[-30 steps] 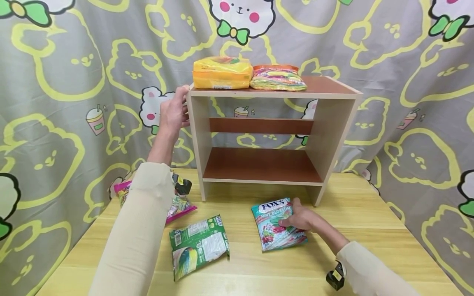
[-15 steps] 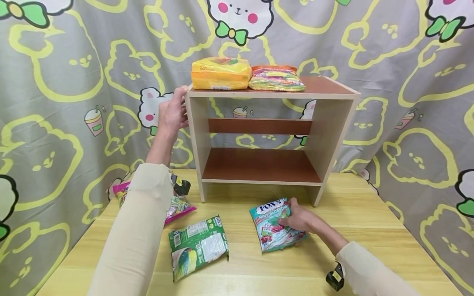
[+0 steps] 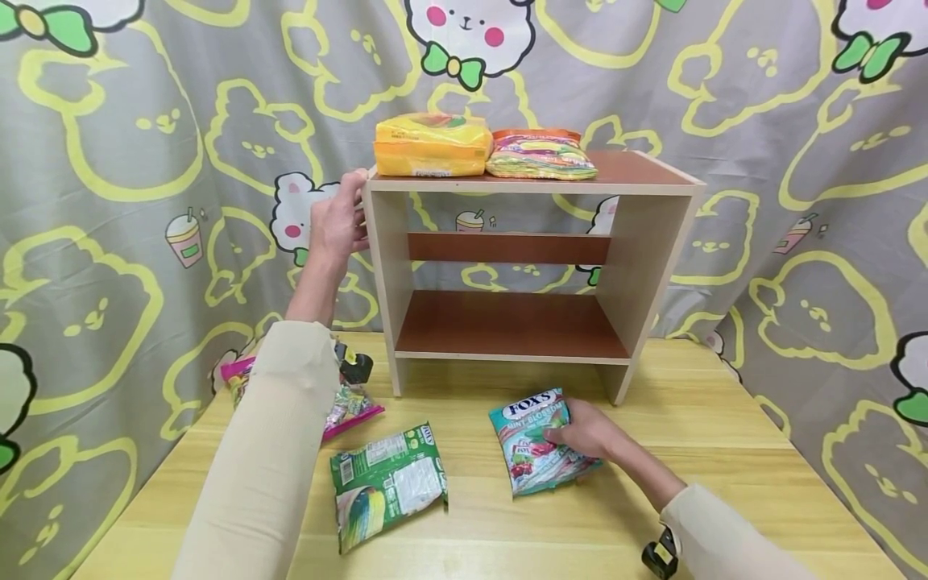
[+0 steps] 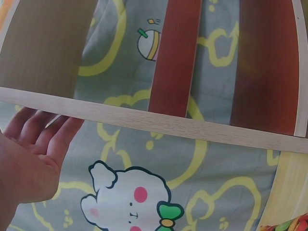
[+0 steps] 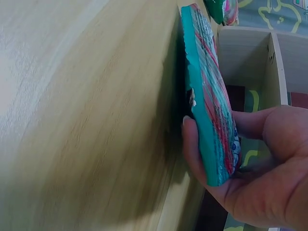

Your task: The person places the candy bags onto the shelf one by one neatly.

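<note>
My right hand holds a teal FOX'S mint blossom candy bag by its right side, thumb across the front. In the right wrist view the bag stands tilted on edge over the wooden table, a finger curled beneath it. My left hand touches the outer left side of a small two-tier shelf, near its top corner. Fairly straight fingers reach the side panel in the left wrist view. On the shelf's top board sit a yellow packet and a colourful candy bag.
A green candy bag lies flat on the table, front left. Behind the left forearm, a pink-edged candy bag is partly hidden. A patterned curtain surrounds the table at the back and sides.
The teal candy bag has shifted slightly left and tilted a little in my right hand. My left hand stays at the shelf's side.
</note>
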Motion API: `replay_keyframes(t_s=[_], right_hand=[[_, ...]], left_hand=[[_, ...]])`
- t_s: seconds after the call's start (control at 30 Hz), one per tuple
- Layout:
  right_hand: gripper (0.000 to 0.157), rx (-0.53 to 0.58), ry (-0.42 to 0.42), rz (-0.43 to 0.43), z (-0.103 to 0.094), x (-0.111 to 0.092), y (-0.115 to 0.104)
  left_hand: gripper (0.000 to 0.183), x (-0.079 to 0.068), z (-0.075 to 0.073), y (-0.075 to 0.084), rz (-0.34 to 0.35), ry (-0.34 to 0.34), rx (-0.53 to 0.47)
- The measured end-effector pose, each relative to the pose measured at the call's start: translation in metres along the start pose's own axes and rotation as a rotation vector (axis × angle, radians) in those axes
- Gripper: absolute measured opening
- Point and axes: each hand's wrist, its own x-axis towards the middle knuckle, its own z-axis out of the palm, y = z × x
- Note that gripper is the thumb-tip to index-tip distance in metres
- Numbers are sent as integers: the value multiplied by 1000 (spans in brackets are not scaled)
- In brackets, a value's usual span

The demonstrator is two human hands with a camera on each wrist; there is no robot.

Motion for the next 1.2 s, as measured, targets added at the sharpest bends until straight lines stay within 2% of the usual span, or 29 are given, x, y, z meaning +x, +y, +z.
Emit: replay_keyframes(t_s=[0.27,0.67,0.87,1.07,1.2], right_hand=[[63,-16,55,1,0,-2,-7],[76,-50,80,4,1,-1,-5],[76,-42,109,-11,2,-4,-8],[68,27,116,-3,0,-7,-15],[67,17,131,-16,-5,-9,-18]], left_hand=[[56,0,0,0,19,-6,-6],[56,0,1,-1,32,-12,-6],[56,0,-1,-1,31,-15,-10],[54,2,-1,-1,32,-5,-32],[54,3,0,-1,26,3,-26]])
